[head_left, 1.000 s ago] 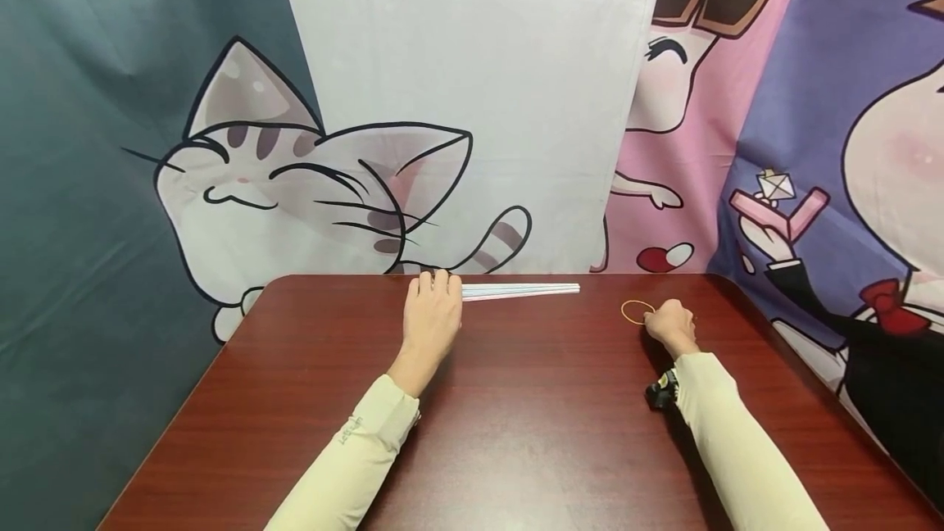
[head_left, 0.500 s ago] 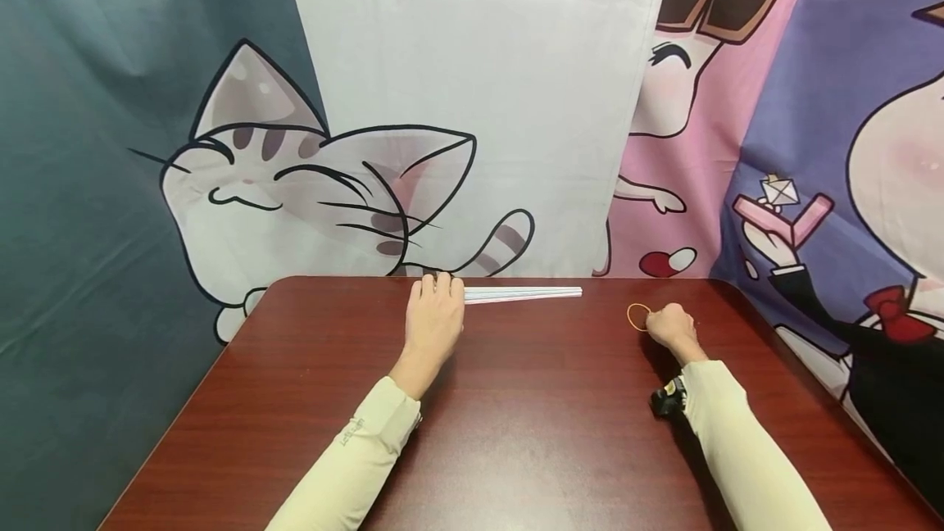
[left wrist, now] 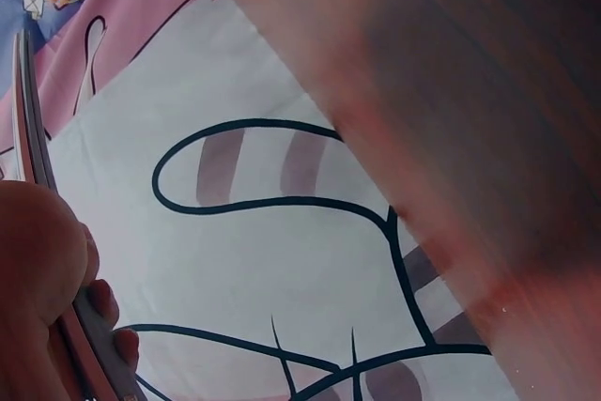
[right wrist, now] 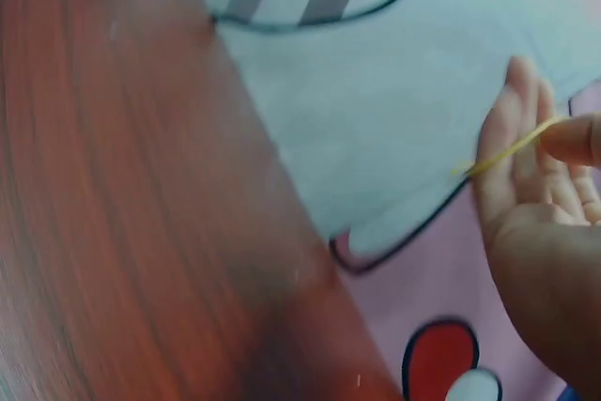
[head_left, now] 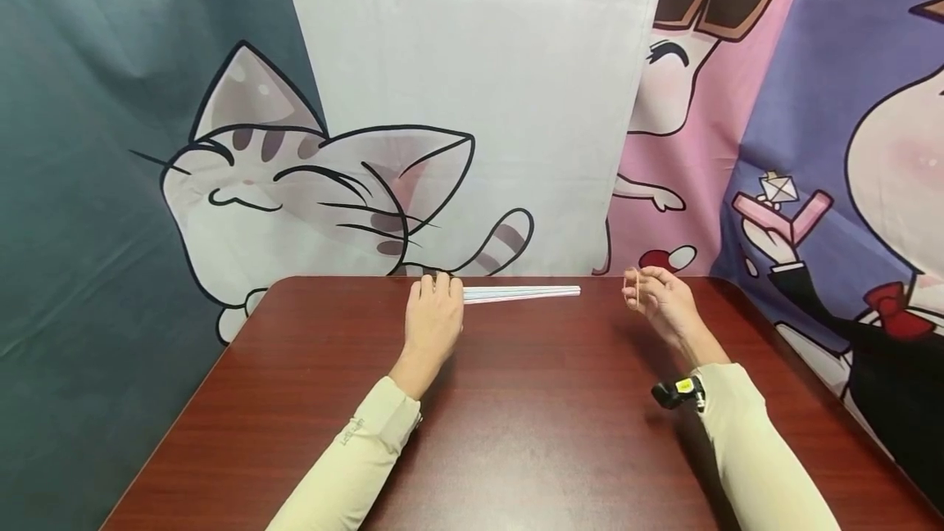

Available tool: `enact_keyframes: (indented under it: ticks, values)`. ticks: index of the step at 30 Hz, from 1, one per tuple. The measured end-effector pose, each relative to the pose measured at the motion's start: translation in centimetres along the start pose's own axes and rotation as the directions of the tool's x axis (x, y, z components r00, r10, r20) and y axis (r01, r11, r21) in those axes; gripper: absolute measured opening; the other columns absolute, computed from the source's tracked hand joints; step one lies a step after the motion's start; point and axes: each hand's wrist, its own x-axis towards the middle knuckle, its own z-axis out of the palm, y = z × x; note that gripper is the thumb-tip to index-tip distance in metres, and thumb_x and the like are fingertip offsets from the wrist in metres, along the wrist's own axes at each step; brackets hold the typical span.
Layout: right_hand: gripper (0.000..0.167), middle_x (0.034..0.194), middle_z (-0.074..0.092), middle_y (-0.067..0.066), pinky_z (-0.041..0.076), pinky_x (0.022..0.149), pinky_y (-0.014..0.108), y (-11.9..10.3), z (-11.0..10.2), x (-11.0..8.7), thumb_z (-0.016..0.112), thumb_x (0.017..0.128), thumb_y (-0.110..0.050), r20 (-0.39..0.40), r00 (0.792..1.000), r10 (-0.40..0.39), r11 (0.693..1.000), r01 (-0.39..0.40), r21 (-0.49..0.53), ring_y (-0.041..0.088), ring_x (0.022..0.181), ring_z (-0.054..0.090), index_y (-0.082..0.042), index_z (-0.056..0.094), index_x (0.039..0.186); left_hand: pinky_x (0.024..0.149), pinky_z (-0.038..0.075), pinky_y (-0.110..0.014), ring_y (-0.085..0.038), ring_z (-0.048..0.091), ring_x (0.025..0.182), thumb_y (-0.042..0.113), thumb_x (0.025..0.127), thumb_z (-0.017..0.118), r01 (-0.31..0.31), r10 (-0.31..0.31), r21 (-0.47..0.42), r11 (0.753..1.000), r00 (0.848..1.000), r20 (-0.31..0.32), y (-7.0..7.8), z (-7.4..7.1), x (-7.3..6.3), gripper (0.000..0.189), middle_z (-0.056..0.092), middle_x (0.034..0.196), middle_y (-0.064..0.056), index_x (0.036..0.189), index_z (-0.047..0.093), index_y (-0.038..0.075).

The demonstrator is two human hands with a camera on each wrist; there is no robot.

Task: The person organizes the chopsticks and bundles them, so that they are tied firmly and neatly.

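My left hand grips one end of several slim, pale chopsticks at the far side of the table. Their tapering length reaches rightward out of the fingers; the held end is hidden in the head view. Seen from the left wrist, thumb and fingers wrap the chopsticks from both sides. Farther right, my right hand holds a thin yellow rubber band raised above the table. In the right wrist view the thumb catches the rubber band, which runs across the extended fingers.
The dark red-brown table has rounded far corners. Right behind its far edge hangs a cloth backdrop with a cartoon cat and figures. A small black camera is strapped to the right wrist.
My right hand has lifted from the tabletop and turned, its fingers unfolding, bringing the rubber band up with it. The left hand and the chopsticks have stayed in place.
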Motion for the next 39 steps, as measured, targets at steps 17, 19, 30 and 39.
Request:
enact_keyframes:
  ticks: [17, 19, 30, 39]
  values:
    - [0.042, 0.109, 0.074, 0.007, 0.055, 0.079, 0.023, 1.8, 7.5, 0.1, 0.073, 0.084, 0.004, 0.232, 0.972, -0.025, 0.743, 0.173, -0.646, 0.008, 0.095, 0.069, 0.012, 0.062, 0.123, 0.079, 0.042, -0.04, -0.03, 0.051, 0.085, 0.014, 0.078, 0.07, -0.001, 0.001, -0.014, 1.0, 0.999, 0.032, 0.6, 0.0, -0.1, 0.022, 0.055, 0.09, -0.011, 0.093, 0.055, 0.007]
    - [0.042, 0.111, 0.073, 0.014, 0.056, 0.077, 0.024, 1.8, 8.4, 0.2, 0.076, 0.082, 0.001, 0.243, 0.97, 0.004, 0.714, 0.167, -0.68, 0.011, 0.092, 0.069, 0.01, 0.064, 0.121, 0.079, 0.041, -0.04, -0.03, 0.051, 0.085, 0.015, 0.077, 0.071, -0.007, 0.008, -0.015, 1.0, 0.999, 0.042, 0.7, 0.0, -0.2, 0.024, 0.055, 0.09, -0.011, 0.092, 0.054, 0.008]
    - [0.03, 0.097, 0.075, 0.005, 0.055, 0.075, 0.025, 2.2, 11.6, 0.5, 0.091, 0.069, -0.012, 0.379, 0.915, -0.138, 0.344, 0.403, -0.848, 0.017, 0.089, 0.069, -0.007, 0.078, 0.096, 0.076, 0.041, -0.04, -0.03, 0.051, 0.083, 0.011, 0.086, 0.061, -0.023, 0.023, -0.015, 1.0, 1.0, 0.017, 1.2, -0.2, -0.1, 0.008, 0.054, 0.087, -0.01, 0.088, 0.053, 0.008]
    - [0.029, 0.095, 0.075, 0.002, 0.056, 0.075, 0.028, 2.4, 12.9, 0.9, 0.09, 0.069, -0.011, 0.486, 0.864, -0.133, 0.23, 0.504, -0.832, 0.014, 0.088, 0.071, -0.008, 0.079, 0.095, 0.076, 0.04, -0.04, -0.03, 0.05, 0.084, 0.01, 0.087, 0.059, -0.023, 0.023, -0.017, 1.0, 0.999, 0.031, 1.4, -0.3, -0.1, 0.007, 0.052, 0.085, -0.009, 0.087, 0.053, 0.009]
